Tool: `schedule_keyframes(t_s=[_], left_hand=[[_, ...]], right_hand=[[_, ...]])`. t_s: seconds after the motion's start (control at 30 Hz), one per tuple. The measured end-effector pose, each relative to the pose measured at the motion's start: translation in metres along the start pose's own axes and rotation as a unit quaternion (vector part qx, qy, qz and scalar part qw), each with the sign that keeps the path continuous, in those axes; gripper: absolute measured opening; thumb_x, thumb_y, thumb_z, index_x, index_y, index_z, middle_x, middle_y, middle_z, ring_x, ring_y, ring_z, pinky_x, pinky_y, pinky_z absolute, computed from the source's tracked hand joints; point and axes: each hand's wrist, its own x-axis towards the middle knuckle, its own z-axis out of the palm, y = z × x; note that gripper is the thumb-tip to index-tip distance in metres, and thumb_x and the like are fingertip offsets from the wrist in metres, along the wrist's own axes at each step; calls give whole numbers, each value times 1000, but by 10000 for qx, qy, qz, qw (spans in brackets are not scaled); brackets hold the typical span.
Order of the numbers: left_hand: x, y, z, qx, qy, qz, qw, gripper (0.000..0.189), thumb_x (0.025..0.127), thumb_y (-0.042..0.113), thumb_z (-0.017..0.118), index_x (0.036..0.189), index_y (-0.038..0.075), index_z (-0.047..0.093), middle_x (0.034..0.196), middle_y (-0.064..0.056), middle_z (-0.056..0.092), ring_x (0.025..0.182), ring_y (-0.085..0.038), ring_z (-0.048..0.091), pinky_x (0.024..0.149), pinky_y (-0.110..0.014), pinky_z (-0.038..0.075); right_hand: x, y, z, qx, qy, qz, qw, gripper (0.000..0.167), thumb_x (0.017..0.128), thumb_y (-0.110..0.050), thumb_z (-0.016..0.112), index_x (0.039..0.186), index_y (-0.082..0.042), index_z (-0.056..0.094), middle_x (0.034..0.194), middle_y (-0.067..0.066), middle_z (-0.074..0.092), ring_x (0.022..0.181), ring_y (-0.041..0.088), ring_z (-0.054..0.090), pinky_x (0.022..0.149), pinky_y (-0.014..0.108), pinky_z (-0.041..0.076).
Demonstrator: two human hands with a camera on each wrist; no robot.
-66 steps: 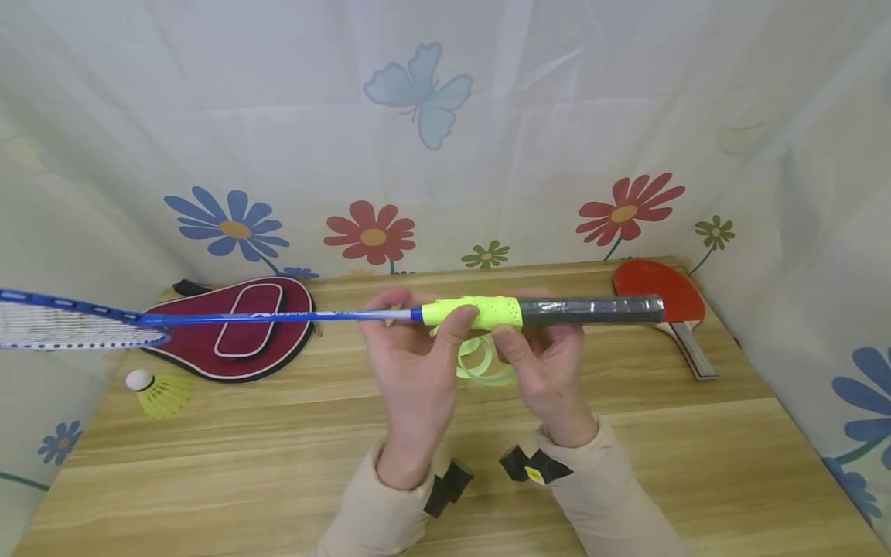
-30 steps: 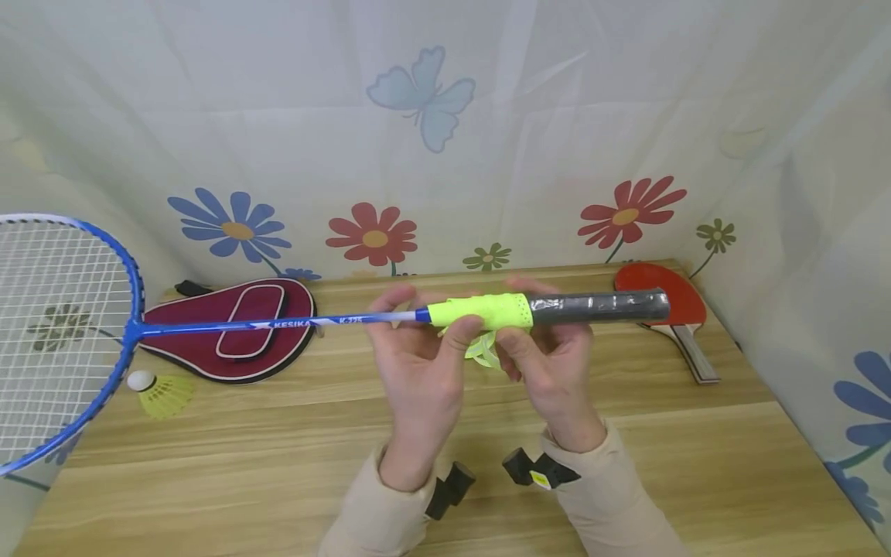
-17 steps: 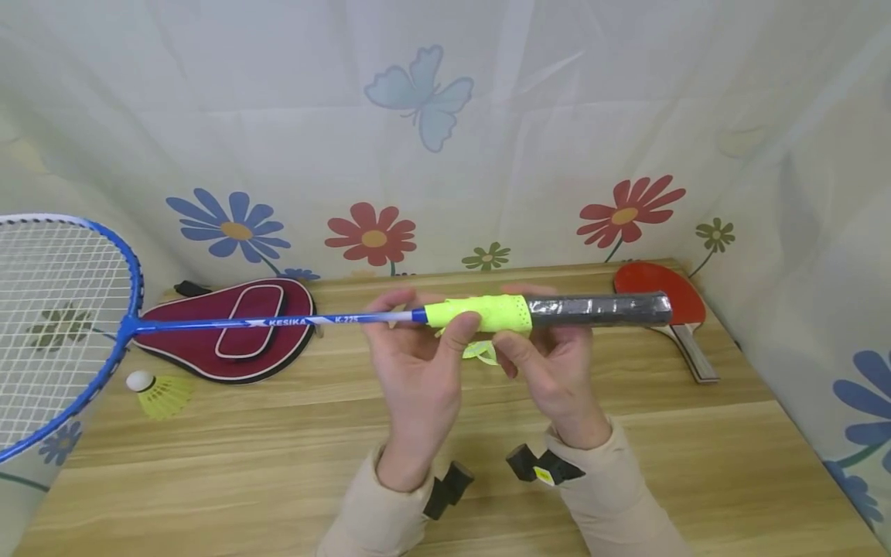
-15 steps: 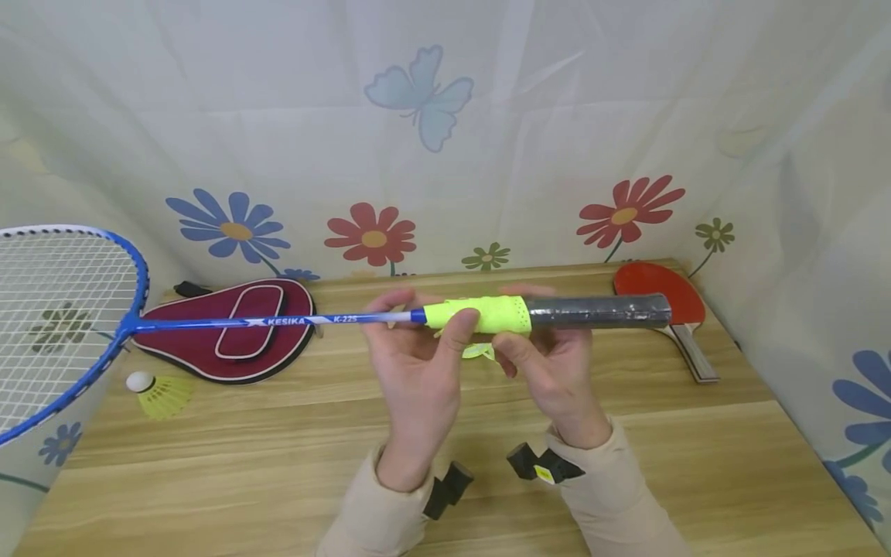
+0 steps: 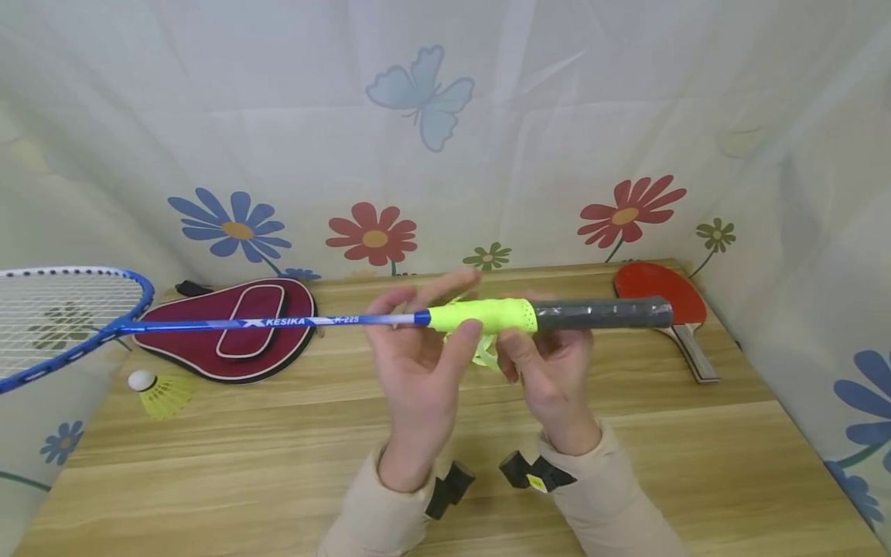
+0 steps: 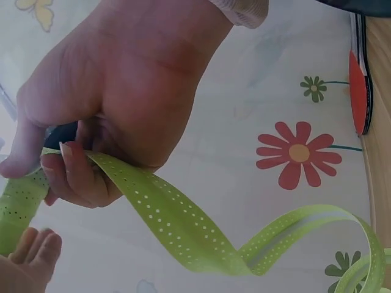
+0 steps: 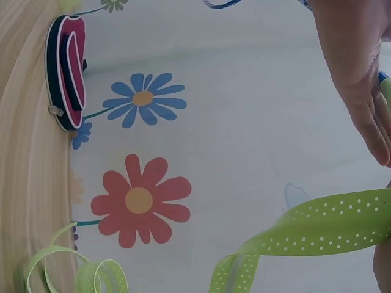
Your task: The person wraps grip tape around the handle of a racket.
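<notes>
A blue badminton racket [image 5: 376, 319] lies level across the head view, its strung head at the left and its dark handle at the right. Bright yellow perforated grip tape [image 5: 480, 316] is wound round the handle's part nearest the shaft. My left hand [image 5: 418, 379] holds the racket at this wrapped part, thumb in front, with fingers raised behind it. My right hand [image 5: 557, 379] pinches the tape at the edge of the wrap, thumb in front. From its curled fingers a loose length of tape [image 6: 177, 226] hangs in a twist, seen in the left wrist view.
A maroon paddle case [image 5: 181, 325] rests at the back left of the wooden table [image 5: 278, 456], with a yellow shuttlecock [image 5: 163, 394] before it. A red table tennis paddle [image 5: 654, 290] lies at the back right. The flowered curtain [image 5: 529, 170] stands behind.
The racket turns about its shaft; its head, nearly edge-on at first, then broadside, now looks narrower again. My left fingers have lifted above the handle. Both wrists stay nearly in place.
</notes>
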Motion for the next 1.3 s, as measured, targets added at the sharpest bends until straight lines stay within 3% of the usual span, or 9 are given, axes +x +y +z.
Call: schedule_keyframes(t_s=[0.1,0.17,0.37,0.6,0.97,1.3], left_hand=[[2,0,0,-347,-390,185,9985,56,90,-6,63,129,6,24,122,-22,61,112,-40,59,101,-50,46],[3,-1,-2,-382,-425,199,9982,58,90,-7,61,130,8,23,119,-20,63,108,-38,62,95,-44,51],[4,-1,-6,59,22,192,9998,55,89,2,67,127,4,28,105,-12,69,96,-29,68,80,-31,56],[5,-1,-6,317,412,132,9986,59,85,12,74,122,0,30,99,-10,71,89,-24,69,76,-28,55],[4,0,-7,450,652,-116,9968,57,83,14,76,119,3,34,97,-11,70,86,-23,69,74,-27,55],[4,1,-7,537,822,-218,9949,56,82,15,78,117,5,36,93,-6,68,84,-22,68,74,-26,55]], right_hand=[[0,-1,2,75,95,123,9999,24,88,-14,73,103,2,62,70,3,58,44,12,45,32,24,34],[0,-2,2,-3,135,232,9996,24,87,-17,74,100,0,62,67,3,58,44,12,45,31,25,34],[3,-2,0,-509,-103,301,9982,35,85,-28,74,94,4,62,63,3,56,43,12,46,32,24,36],[5,2,-2,-673,-172,66,9976,36,86,-23,73,90,10,59,72,4,61,44,13,48,35,24,40],[2,4,-3,-920,-185,111,9955,38,87,-26,72,87,9,57,59,6,53,40,15,45,32,26,37],[0,4,-6,-891,-215,249,9955,32,87,-22,74,96,6,61,62,5,56,43,14,45,33,25,38]])
